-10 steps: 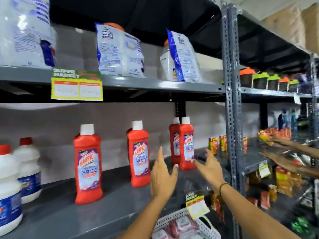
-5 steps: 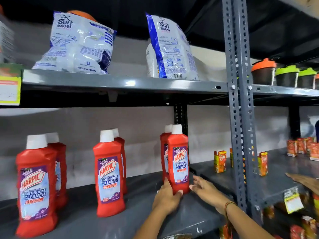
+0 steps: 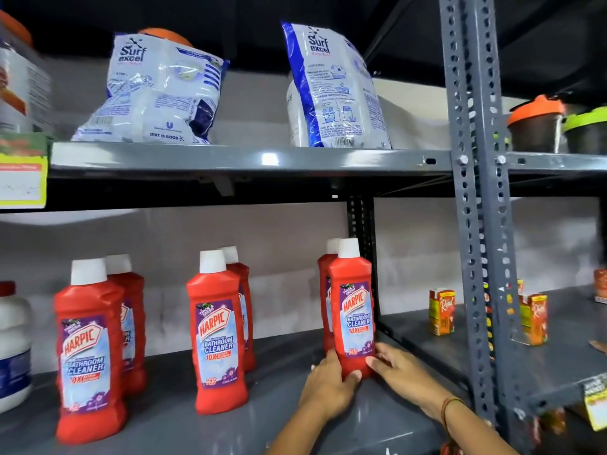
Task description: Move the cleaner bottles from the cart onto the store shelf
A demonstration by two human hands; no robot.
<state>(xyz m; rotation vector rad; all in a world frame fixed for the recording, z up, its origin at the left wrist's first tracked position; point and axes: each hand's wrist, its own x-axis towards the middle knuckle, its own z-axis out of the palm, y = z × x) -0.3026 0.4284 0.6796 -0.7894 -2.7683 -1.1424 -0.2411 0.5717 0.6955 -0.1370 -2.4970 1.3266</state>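
Your left hand [image 3: 328, 385] and right hand [image 3: 402, 372] have their fingers clamped on the base of the front red cleaner bottle [image 3: 353, 310], upright on the grey shelf [image 3: 295, 431]. Just behind that bottle stands a second bottle [image 3: 323, 290], touching it.

Single head view, close to the shelf [image 3: 230, 421], facing it, tilted slightly upward; upper shelf board [image 3: 230, 159] seen partly from beneath. Upright post [image 3: 476, 224] right of centre; forearms enter lower right.
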